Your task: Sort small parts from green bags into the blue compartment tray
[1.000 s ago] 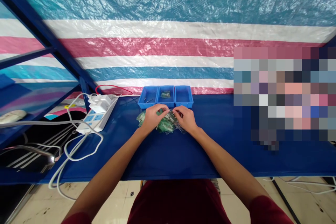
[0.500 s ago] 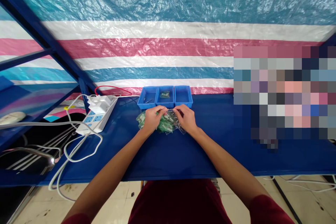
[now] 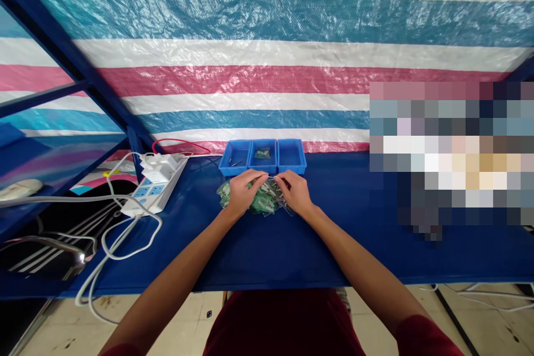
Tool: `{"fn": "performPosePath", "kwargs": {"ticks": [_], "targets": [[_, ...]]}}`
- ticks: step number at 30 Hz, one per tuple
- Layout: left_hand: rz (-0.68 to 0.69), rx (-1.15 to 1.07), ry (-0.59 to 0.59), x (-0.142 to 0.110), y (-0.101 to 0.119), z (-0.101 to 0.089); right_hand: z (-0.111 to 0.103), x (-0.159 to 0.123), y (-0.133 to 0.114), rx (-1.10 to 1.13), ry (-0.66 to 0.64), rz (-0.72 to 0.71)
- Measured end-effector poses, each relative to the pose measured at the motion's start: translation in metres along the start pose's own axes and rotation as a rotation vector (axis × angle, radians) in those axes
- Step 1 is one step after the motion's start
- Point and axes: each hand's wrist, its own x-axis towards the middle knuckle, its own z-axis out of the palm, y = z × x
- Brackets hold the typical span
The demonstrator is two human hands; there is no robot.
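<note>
My left hand (image 3: 243,193) and my right hand (image 3: 296,193) are close together over a pile of small clear plastic bags (image 3: 265,203) with green and pale contents. Thumb and fingers of each hand are pinched together. Between the fingertips shows a tiny, thin, light-coloured piece, too small to name. Beside and partly under my right hand lie small dark and silvery pieces (image 3: 287,207). Just beyond my hands stand three blue trays in a row. The left tray (image 3: 228,170) holds a few thin pieces, and the middle tray (image 3: 262,169) a small green bag (image 3: 262,153).
On the left of the blue table (image 3: 275,256) lies a white power strip (image 3: 156,192) with plugs and looping white cables (image 3: 142,245). The right blue tray (image 3: 291,169) adjoins the middle one. A striped plastic sheet (image 3: 250,80) hangs behind. A blurred-out area covers the right.
My hands stay over the pile, and their fingertips have come a little closer together. The whole view has shifted slightly downward in the picture.
</note>
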Motion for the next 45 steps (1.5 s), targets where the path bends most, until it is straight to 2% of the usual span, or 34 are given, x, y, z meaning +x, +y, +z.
{"fn": "performPosePath", "kwargs": {"ticks": [4, 8, 11, 13, 16, 18, 23, 26, 29, 39, 45], "targets": [[0.161, 0.148, 0.179, 0.002, -0.004, -0.005, 0.0, 0.001, 0.002, -0.014, 0.026, 0.031], [0.332, 0.3, 0.384, 0.007, -0.016, -0.022, -0.001, 0.001, 0.001, -0.021, 0.038, 0.021], [0.252, 0.374, 0.49, 0.012, -0.029, -0.035, -0.001, 0.001, 0.0, -0.019, 0.03, 0.008], [0.132, 0.438, 0.383, 0.016, -0.038, -0.04, 0.0, 0.001, 0.0, -0.023, 0.029, 0.004], [-0.055, 0.573, 0.088, 0.022, -0.047, -0.04, 0.0, 0.0, 0.001, -0.033, 0.024, 0.011], [-0.111, 0.59, -0.046, 0.023, -0.049, -0.038, 0.001, 0.0, 0.003, -0.036, 0.023, 0.018], [-0.002, 0.393, -0.307, 0.019, -0.042, -0.027, 0.002, 0.001, 0.007, -0.075, -0.004, 0.05], [0.052, 0.372, -0.457, 0.012, -0.039, -0.018, 0.002, 0.001, 0.01, -0.115, -0.048, 0.074], [0.051, 0.374, -0.509, 0.007, -0.041, -0.012, 0.003, 0.001, 0.011, -0.132, -0.066, 0.081], [-0.115, 0.28, -0.524, 0.008, -0.042, -0.008, 0.004, 0.001, 0.009, -0.13, -0.054, 0.088], [-0.163, 0.255, -0.532, 0.008, -0.039, -0.006, 0.003, 0.001, 0.008, -0.131, -0.064, 0.089]]}}
